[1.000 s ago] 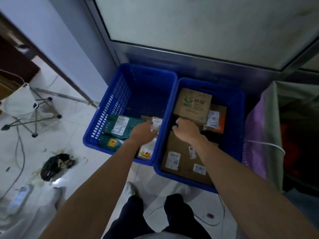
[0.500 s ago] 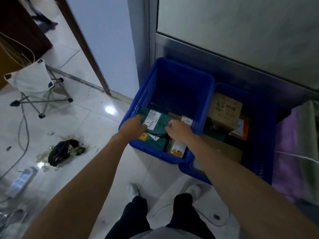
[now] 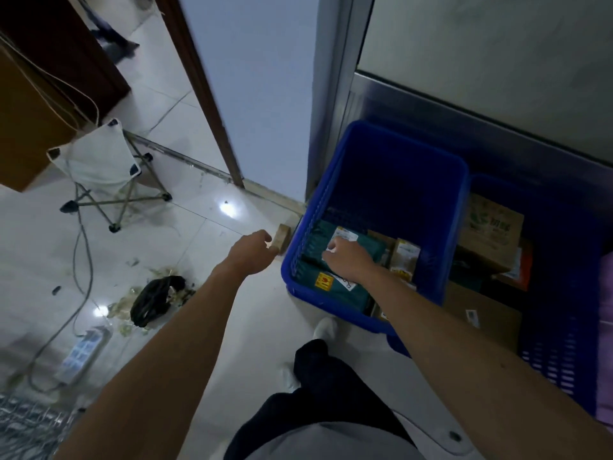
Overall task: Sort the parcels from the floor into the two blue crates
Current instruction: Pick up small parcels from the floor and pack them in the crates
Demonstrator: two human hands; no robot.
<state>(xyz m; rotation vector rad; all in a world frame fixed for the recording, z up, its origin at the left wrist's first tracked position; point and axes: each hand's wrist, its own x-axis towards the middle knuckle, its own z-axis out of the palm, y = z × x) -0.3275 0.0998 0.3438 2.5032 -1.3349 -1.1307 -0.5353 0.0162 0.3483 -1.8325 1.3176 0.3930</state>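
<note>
**Desk:** What are the hands doing?

**Photographer:** Both bare arms stretch forward. The left hand (image 3: 253,250), fingers loosely bent, is at a small cardboard box (image 3: 283,238) on the floor just beside the left blue crate (image 3: 331,180); whether it grips cannot be told. The right hand (image 3: 348,260), fingers bent down, rests on a glossy green plastic parcel (image 3: 376,249) inside that crate; a pinch cannot be confirmed.

**Desk:** And around them?

**Photographer:** Brown cartons (image 3: 491,234) fill the right blue crate (image 3: 560,327). On shiny white floor tiles (image 3: 199,234) lie a power strip (image 3: 83,350) and a black bag (image 3: 152,300); farther off stands a folding stool (image 3: 99,161).
</note>
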